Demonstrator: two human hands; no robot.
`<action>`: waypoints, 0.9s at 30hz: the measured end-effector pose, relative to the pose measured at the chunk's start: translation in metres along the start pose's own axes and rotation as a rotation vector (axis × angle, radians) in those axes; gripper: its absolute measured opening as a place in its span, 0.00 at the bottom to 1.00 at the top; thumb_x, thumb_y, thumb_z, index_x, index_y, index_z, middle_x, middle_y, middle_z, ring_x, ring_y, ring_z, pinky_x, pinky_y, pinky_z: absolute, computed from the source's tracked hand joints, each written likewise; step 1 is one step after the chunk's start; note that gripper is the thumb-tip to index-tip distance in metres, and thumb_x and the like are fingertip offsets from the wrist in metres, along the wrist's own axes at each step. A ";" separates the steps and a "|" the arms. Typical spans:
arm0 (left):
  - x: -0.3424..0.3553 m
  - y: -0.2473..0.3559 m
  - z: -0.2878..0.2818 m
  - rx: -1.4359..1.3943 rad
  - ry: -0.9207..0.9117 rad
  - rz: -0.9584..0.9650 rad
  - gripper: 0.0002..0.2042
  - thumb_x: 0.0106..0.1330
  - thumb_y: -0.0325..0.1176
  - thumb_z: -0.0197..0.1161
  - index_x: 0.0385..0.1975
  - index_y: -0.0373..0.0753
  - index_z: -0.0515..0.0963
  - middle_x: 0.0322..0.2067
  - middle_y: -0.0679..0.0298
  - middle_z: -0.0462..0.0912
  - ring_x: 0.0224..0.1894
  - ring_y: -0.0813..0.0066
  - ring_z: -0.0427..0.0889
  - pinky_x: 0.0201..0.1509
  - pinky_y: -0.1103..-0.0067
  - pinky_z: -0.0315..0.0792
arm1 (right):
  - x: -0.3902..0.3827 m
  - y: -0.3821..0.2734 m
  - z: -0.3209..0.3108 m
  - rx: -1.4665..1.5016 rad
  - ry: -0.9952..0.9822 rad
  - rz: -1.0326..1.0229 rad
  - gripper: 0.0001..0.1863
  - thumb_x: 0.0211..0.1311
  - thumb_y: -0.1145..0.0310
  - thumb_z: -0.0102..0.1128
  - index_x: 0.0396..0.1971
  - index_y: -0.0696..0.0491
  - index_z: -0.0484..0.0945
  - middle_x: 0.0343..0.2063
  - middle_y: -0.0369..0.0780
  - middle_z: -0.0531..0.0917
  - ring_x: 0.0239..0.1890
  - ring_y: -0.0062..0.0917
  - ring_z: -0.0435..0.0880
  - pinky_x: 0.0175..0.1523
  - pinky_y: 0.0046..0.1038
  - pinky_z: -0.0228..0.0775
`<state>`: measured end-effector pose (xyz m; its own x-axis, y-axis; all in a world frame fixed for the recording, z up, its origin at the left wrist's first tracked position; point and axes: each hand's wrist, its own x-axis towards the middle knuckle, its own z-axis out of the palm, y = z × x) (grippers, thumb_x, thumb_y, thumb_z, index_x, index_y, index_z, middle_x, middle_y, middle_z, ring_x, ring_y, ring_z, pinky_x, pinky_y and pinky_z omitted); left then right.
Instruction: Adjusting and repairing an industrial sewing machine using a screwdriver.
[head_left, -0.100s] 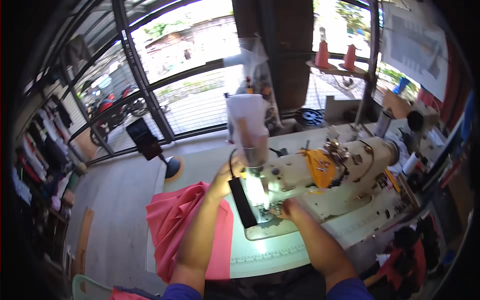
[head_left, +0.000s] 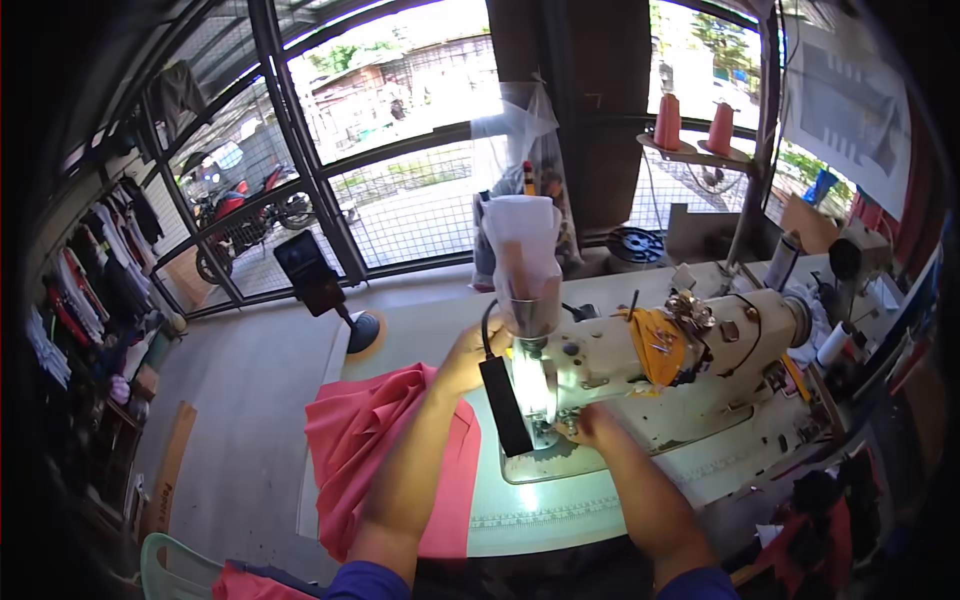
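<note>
A cream sewing machine (head_left: 600, 350) stands on a pale green table (head_left: 560, 522). My left hand (head_left: 478, 355) reaches around the left side of its head; its fingers are hidden behind the head and a black box (head_left: 506, 408) hanging there. My right hand (head_left: 592, 426) is at the needle area, under the machine's arm, with its fingers drawn together. Whatever they grip is too small to make out. A bright lamp glows on the needle area. Pink cloth (head_left: 385, 440) lies in folds beneath and beside my left forearm.
Above the machine head is a translucent plastic container (head_left: 522, 250). A phone on a stand (head_left: 310, 275) is at the table's far left. Orange cloth with pins (head_left: 657, 345) wraps the machine's arm. Pink thread cones (head_left: 668, 122) stand on a rack behind. Dark and red cloth (head_left: 815, 520) is at right.
The whole view has shifted slightly, so the scene sits a little farther right. Both hands keep nearly the same places at the machine. The picture is sharper now.
</note>
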<state>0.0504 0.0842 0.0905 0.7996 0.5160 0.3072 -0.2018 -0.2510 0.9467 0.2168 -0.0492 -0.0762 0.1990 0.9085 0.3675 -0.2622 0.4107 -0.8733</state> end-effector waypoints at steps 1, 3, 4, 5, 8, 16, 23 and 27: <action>0.004 -0.008 -0.006 0.058 -0.010 0.023 0.07 0.69 0.33 0.55 0.35 0.37 0.76 0.24 0.74 0.73 0.29 0.86 0.72 0.33 0.83 0.66 | 0.002 0.011 -0.002 -0.435 -0.158 -0.289 0.21 0.73 0.60 0.38 0.61 0.53 0.66 0.59 0.44 0.72 0.58 0.34 0.74 0.63 0.37 0.67; 0.005 -0.014 -0.014 0.196 0.039 0.034 0.06 0.66 0.30 0.55 0.32 0.36 0.77 0.24 0.74 0.75 0.28 0.86 0.73 0.32 0.83 0.67 | 0.001 -0.010 0.015 -0.294 -0.132 -0.146 0.22 0.70 0.60 0.43 0.60 0.52 0.67 0.62 0.44 0.70 0.61 0.36 0.71 0.65 0.38 0.64; 0.005 -0.018 -0.015 0.292 0.138 0.095 0.06 0.66 0.30 0.55 0.31 0.36 0.77 0.24 0.73 0.75 0.28 0.86 0.73 0.31 0.83 0.67 | 0.001 -0.047 0.035 -0.797 -0.182 -0.136 0.22 0.67 0.61 0.47 0.59 0.51 0.69 0.60 0.44 0.71 0.60 0.37 0.71 0.65 0.39 0.63; 0.010 -0.022 -0.010 0.382 0.223 0.160 0.06 0.66 0.30 0.56 0.31 0.35 0.77 0.23 0.72 0.75 0.27 0.86 0.72 0.30 0.82 0.67 | -0.001 -0.069 0.042 -1.310 -0.213 -0.121 0.22 0.64 0.61 0.50 0.57 0.50 0.71 0.59 0.44 0.72 0.59 0.39 0.72 0.65 0.39 0.63; 0.014 -0.031 -0.009 0.411 0.222 0.158 0.05 0.65 0.27 0.54 0.35 0.36 0.77 0.24 0.70 0.77 0.27 0.85 0.71 0.30 0.81 0.68 | 0.002 -0.073 0.040 -1.369 -0.246 0.020 0.21 0.60 0.63 0.53 0.53 0.49 0.74 0.55 0.46 0.75 0.58 0.41 0.72 0.64 0.40 0.62; 0.024 -0.046 -0.025 0.412 0.008 0.179 0.08 0.62 0.23 0.52 0.37 0.37 0.77 0.20 0.68 0.74 0.24 0.85 0.70 0.28 0.79 0.66 | 0.006 -0.062 0.028 -1.458 -0.315 0.155 0.25 0.55 0.57 0.62 0.52 0.51 0.73 0.53 0.45 0.77 0.57 0.41 0.73 0.64 0.38 0.63; 0.036 -0.061 -0.023 0.306 0.092 0.211 0.06 0.59 0.24 0.54 0.33 0.35 0.77 0.19 0.66 0.75 0.23 0.82 0.72 0.28 0.78 0.67 | 0.002 -0.028 0.011 -1.422 -0.204 -0.018 0.26 0.56 0.56 0.62 0.54 0.50 0.72 0.54 0.46 0.76 0.58 0.42 0.72 0.65 0.39 0.61; 0.034 -0.056 -0.029 0.247 -0.092 0.248 0.07 0.62 0.23 0.51 0.36 0.38 0.77 0.18 0.72 0.68 0.23 0.85 0.64 0.26 0.78 0.62 | 0.002 -0.025 0.004 -1.268 -0.218 0.093 0.26 0.56 0.55 0.63 0.54 0.50 0.73 0.53 0.46 0.77 0.57 0.41 0.73 0.64 0.37 0.63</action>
<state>0.0726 0.1391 0.0510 0.7936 0.3415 0.5036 -0.2619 -0.5553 0.7893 0.2198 -0.0574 -0.0520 0.0394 0.9726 0.2289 0.8321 0.0949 -0.5464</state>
